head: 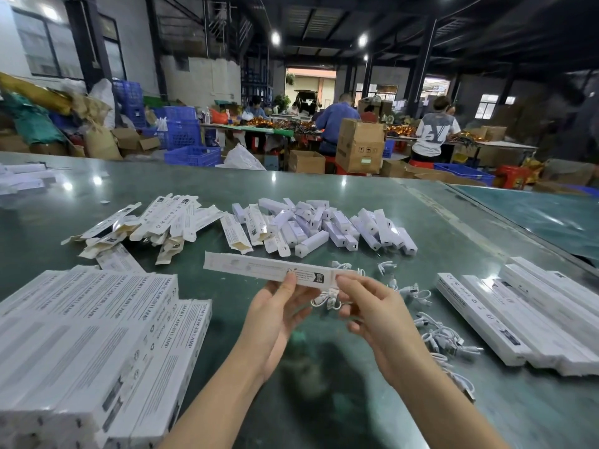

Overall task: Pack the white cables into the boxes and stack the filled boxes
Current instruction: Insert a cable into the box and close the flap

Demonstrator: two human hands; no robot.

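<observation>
Now the left hand (278, 306) pinches a long white box (269, 269) near its right end, above the green table (356, 196). Meanwhile the right hand (372, 306) grips a coiled white cable (325, 299) just below that end. Loose cables (437, 338) lie right of the hands, filled boxes (97, 335) stacked left.

White boxes (97, 335), green table (421, 222)

Dim warehouse, green worktable (421, 222), blue crates (181, 131), cardboard cartons (359, 145), ceiling lamps (275, 37)
</observation>
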